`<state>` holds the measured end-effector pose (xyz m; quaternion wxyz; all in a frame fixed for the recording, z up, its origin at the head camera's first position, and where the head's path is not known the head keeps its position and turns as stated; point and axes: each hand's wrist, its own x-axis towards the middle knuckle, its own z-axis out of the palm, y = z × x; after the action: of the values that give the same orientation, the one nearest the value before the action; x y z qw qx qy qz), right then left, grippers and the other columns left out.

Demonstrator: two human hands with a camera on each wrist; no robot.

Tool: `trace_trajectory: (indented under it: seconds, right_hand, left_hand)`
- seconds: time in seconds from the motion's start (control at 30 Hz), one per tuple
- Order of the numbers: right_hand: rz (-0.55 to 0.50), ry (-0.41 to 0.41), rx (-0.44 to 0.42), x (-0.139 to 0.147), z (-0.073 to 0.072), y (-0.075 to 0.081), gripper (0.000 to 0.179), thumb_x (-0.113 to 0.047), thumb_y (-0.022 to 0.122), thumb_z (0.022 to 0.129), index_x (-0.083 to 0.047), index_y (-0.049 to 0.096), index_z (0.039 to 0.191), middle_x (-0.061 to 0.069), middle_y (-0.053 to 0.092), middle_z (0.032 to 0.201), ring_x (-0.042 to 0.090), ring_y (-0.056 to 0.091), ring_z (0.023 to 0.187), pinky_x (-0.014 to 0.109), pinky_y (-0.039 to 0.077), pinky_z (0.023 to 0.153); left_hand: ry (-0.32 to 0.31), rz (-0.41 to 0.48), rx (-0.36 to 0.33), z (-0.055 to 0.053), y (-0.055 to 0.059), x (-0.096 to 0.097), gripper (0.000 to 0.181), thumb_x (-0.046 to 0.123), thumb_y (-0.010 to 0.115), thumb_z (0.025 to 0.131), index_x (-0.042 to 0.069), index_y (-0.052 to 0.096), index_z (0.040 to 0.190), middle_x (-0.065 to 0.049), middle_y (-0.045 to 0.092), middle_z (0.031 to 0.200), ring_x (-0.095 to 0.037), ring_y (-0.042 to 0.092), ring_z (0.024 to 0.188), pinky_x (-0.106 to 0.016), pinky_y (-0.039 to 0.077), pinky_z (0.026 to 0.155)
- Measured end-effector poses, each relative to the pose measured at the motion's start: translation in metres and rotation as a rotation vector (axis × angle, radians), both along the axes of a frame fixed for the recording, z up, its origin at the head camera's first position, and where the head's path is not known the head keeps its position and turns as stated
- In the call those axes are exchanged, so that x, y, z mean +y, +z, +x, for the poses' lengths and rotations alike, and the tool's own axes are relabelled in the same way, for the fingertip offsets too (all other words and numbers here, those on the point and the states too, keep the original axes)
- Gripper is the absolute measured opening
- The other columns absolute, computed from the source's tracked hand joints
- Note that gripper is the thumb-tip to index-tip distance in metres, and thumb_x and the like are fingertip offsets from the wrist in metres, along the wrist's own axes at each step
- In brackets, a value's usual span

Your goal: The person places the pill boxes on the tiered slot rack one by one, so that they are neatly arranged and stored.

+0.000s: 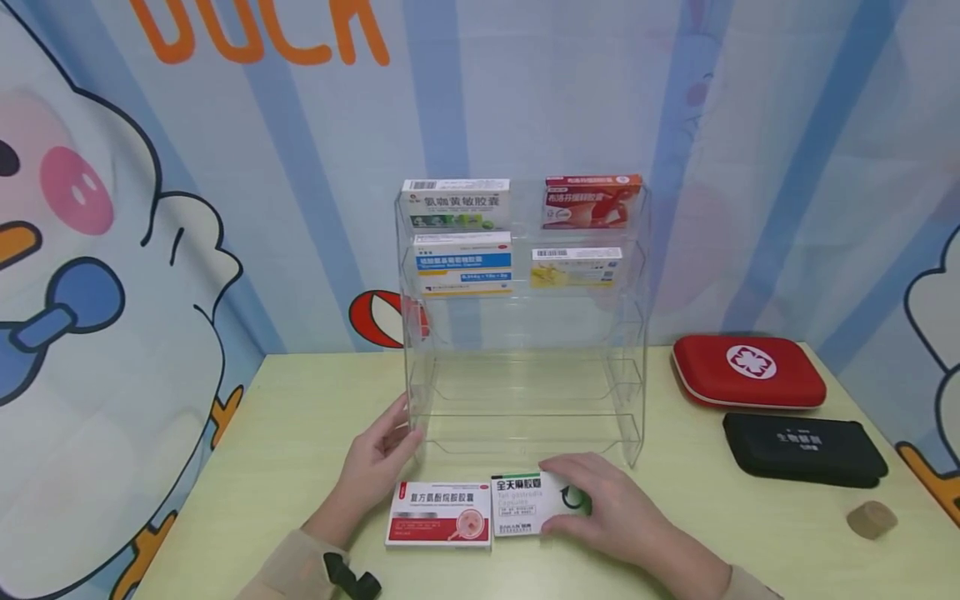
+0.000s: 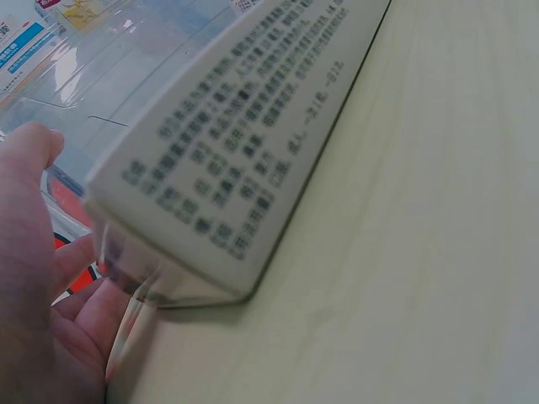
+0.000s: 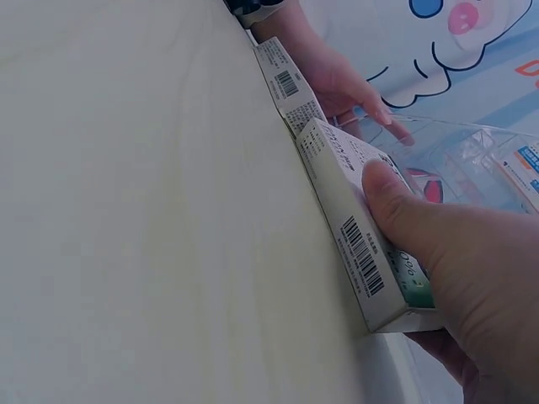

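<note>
My right hand (image 1: pixel 600 508) grips the right end of a white and green medicine box (image 1: pixel 517 504), thumb on the near side and fingers along the far side. That box lies on the table, also seen as a white carton (image 3: pixel 345 210) under the thumb in the right wrist view. Directly left of it lies a red and white medicine box (image 1: pixel 438 515), face up. My left hand (image 1: pixel 378 454) holds the lower left side of a clear tiered display rack (image 1: pixel 525 429), thumb toward the front and fingers partly hidden behind the side panel.
On the rack's upper tiers stand a white-green box (image 1: pixel 456 204), a red box (image 1: pixel 590 202), a blue-white box (image 1: pixel 462 265) and a yellow-white box (image 1: pixel 576 267). At right are a red case (image 1: pixel 750 375), a black pouch (image 1: pixel 806 450) and a small brown cylinder (image 1: pixel 872 519).
</note>
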<state>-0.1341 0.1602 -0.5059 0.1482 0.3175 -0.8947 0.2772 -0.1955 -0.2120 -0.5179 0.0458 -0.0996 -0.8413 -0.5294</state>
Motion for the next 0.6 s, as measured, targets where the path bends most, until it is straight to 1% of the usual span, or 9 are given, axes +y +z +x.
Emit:
trace_trajectory:
  seconds: [0.1, 0.23, 0.33, 0.47, 0.6]
  right_hand:
    - [0.002, -0.012, 0.001, 0.000, 0.000, 0.001, 0.063, -0.034, 0.097, 0.084, -0.015, 0.074, 0.140, -0.003, 0.076, 0.138, 0.019, 0.072, 0.125, 0.043, 0.064, 0.105]
    - [-0.002, -0.004, 0.053, 0.000, 0.000, 0.002, 0.052, -0.019, 0.091, 0.090, -0.013, 0.074, 0.139, -0.001, 0.076, 0.137, 0.020, 0.072, 0.125, 0.044, 0.065, 0.105]
    - [-0.013, -0.007, 0.090, 0.000, 0.001, 0.002, 0.046, -0.012, 0.087, 0.092, -0.015, 0.075, 0.136, -0.003, 0.078, 0.135, 0.019, 0.072, 0.122, 0.043, 0.065, 0.102]
    - [-0.039, -0.019, 0.117, -0.001, 0.001, 0.006, 0.043, -0.010, 0.088, 0.090, -0.018, 0.078, 0.130, -0.007, 0.081, 0.129, 0.016, 0.075, 0.116, 0.041, 0.066, 0.097]
    - [-0.071, -0.019, 0.127, -0.003, 0.001, 0.013, 0.043, -0.004, 0.090, 0.086, -0.020, 0.080, 0.125, -0.008, 0.083, 0.123, 0.016, 0.077, 0.109, 0.039, 0.066, 0.093]
  left_hand:
    - [0.000, 0.005, 0.003, 0.000, 0.000, 0.000, 0.067, 0.025, 0.072, 0.109, 0.029, 0.044, 0.170, -0.013, 0.067, 0.156, -0.035, 0.070, 0.140, -0.018, 0.055, 0.109]
    - [-0.003, 0.008, 0.007, 0.000, -0.001, 0.000, 0.067, 0.024, 0.072, 0.109, 0.029, 0.044, 0.170, -0.013, 0.067, 0.156, -0.035, 0.070, 0.140, -0.020, 0.056, 0.109]
    - [-0.007, 0.007, 0.008, 0.000, -0.001, 0.001, 0.068, 0.023, 0.072, 0.109, 0.029, 0.044, 0.170, -0.013, 0.067, 0.156, -0.036, 0.070, 0.140, -0.027, 0.058, 0.112]
    - [-0.005, 0.007, 0.006, 0.000, -0.001, 0.001, 0.068, 0.024, 0.071, 0.109, 0.028, 0.044, 0.170, -0.013, 0.067, 0.156, -0.037, 0.069, 0.140, -0.041, 0.060, 0.114]
    - [-0.002, 0.010, 0.008, 0.000, -0.001, 0.000, 0.067, 0.024, 0.071, 0.109, 0.028, 0.044, 0.170, -0.014, 0.067, 0.156, -0.038, 0.068, 0.141, -0.048, 0.059, 0.115]
